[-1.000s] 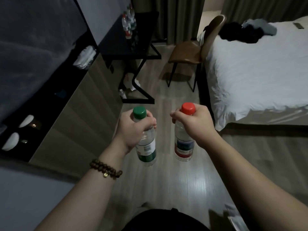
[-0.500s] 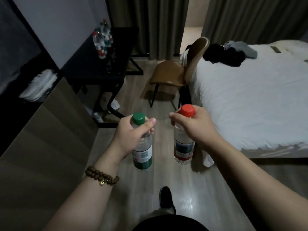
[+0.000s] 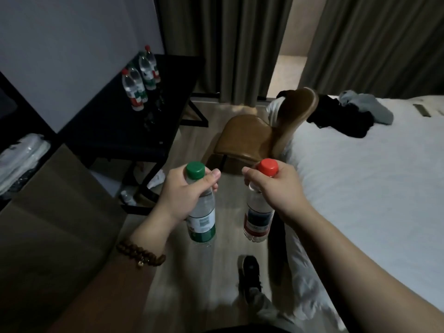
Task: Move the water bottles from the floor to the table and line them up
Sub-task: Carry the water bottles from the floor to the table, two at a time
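While left hand [image 3: 182,193] grips green-capped bottle [image 3: 203,222], right hand [image 3: 276,188] red-capped bottle [image 3: 258,221], bare floor strip [image 3: 195,140] runs between table [image 3: 115,131] edge, chair [image 3: 242,138].

A brown leather chair [image 3: 242,138] stands just beside the white bed's [image 3: 360,188] left edge. Black clothes [image 3: 341,121] and a grey garment [image 3: 370,106] lie near the bed's far left corner. Grey-brown curtains [image 3: 228,44] hang behind.

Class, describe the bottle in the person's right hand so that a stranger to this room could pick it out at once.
Start at the white bed; beside its near edge, above the floor, the right hand grips a clear water bottle by its neck. Unlike the green-capped bottle in the left hand, it has a red cap and a red-banded label.
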A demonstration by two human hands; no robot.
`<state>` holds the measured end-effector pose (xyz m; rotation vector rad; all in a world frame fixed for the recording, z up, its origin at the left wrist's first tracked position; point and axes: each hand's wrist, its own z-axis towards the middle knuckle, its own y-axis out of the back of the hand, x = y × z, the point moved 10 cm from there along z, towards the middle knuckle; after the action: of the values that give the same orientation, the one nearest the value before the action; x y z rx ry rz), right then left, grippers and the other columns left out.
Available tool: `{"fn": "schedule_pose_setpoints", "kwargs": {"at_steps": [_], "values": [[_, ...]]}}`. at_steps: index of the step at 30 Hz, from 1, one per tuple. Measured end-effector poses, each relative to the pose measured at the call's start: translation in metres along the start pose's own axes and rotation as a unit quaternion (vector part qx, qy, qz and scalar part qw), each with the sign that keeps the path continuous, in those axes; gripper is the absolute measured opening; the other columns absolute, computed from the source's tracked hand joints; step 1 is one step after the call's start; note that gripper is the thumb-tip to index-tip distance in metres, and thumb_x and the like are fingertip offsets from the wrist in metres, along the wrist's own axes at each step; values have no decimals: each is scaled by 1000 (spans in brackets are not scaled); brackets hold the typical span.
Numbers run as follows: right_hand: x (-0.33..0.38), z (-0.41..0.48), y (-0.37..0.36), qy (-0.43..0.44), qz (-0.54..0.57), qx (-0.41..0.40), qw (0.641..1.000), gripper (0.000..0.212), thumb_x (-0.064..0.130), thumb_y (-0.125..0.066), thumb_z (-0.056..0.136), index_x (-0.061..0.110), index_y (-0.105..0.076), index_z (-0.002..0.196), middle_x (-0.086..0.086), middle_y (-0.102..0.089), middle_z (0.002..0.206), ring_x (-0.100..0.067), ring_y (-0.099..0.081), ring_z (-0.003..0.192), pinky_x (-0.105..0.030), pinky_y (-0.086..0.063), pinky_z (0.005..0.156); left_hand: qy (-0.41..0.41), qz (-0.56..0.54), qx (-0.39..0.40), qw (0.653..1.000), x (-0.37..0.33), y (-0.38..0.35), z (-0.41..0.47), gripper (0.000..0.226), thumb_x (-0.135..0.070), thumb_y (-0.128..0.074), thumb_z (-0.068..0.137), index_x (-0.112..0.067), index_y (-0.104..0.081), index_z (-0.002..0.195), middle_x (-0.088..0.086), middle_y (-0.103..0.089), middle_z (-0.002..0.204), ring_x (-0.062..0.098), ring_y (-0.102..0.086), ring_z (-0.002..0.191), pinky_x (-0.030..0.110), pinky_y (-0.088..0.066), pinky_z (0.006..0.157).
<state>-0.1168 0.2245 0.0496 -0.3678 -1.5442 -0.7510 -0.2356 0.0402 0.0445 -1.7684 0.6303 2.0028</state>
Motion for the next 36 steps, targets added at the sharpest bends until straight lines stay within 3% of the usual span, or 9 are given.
{"fn": "schedule_pose_setpoints", "kwargs": {"at_steps": [8, 11, 13, 16, 21, 23, 25, 32, 36], "values": [[-7, 189, -38, 34, 18, 88, 995, 42, 27, -82, 82, 30, -60, 47, 13, -57, 47, 1, -53, 46, -12, -42, 51, 33, 17, -118, 992, 22, 23, 143, 27, -34, -78, 79, -9, -72, 71, 17, -72, 73, 31, -73, 75, 43, -61, 75], [2, 257, -50, 41, 26, 117, 992, 36, 27, -83, 81, 20, -60, 54, 8, -60, 52, -2, -57, 51, -16, -45, 53, 47, 41, -151, 987, 21, 32, 192, 33, -31, -75, 82, 1, -71, 77, 21, -73, 77, 33, -73, 79, 38, -61, 74], [10, 297, -61, 54, 30, 140, 988, 35, 28, -83, 82, 11, -61, 60, -2, -63, 57, -8, -59, 55, -22, -47, 58, 40, 60, -173, 982, 17, 41, 220, 33, -30, -76, 87, 1, -72, 79, 15, -74, 77, 25, -73, 78, 25, -56, 68], [22, 349, -83, 79, 19, 167, 983, 31, 29, -82, 84, 5, -69, 70, -9, -70, 68, -16, -66, 62, -24, -49, 61, 32, 82, -199, 976, 13, 50, 257, 31, -27, -72, 91, 0, -72, 76, 9, -72, 74, 14, -69, 73, 20, -52, 66], [28, 417, -128, 81, 29, 214, 973, 24, 27, -80, 85, 9, -72, 73, -5, -72, 72, -15, -70, 69, -19, -53, 63, 48, 78, -237, 967, 25, 74, 305, 43, -47, -75, 85, -5, -73, 78, 4, -72, 74, 13, -70, 75, 18, -53, 66], [28, 442, -147, 78, 31, 230, 970, 28, 30, -79, 86, 4, -71, 76, -11, -72, 73, -21, -69, 69, -26, -53, 64, 56, 80, -250, 963, 34, 86, 324, 42, -51, -73, 82, -8, -74, 78, 3, -74, 77, 13, -72, 76, 18, -54, 66], [30, 462, -167, 81, 27, 253, 964, 34, 32, -78, 87, 0, -69, 81, -19, -70, 77, -27, -68, 71, -31, -53, 65, 62, 78, -262, 960, 42, 100, 343, 41, -51, -75, 82, -10, -75, 80, 3, -76, 80, 11, -73, 78, 16, -54, 67], [44, 543, -252, 110, 6, 309, 945, 43, 37, -75, 90, -4, -64, 82, -22, -62, 70, -23, -64, 61, -28, -52, 59, 74, 67, -284, 954, 73, 158, 430, 36, -53, -74, 80, -16, -76, 82, 0, -77, 85, 8, -73, 81, 13, -52, 67], [57, 594, -300, 132, -17, 319, 938, 46, 40, -75, 89, -4, -63, 80, -20, -61, 68, -29, -62, 63, -31, -49, 56, 82, 84, -288, 950, 83, 194, 487, 40, -56, -72, 74, -18, -76, 84, -3, -77, 86, 4, -71, 83, 15, -50, 68]]}}
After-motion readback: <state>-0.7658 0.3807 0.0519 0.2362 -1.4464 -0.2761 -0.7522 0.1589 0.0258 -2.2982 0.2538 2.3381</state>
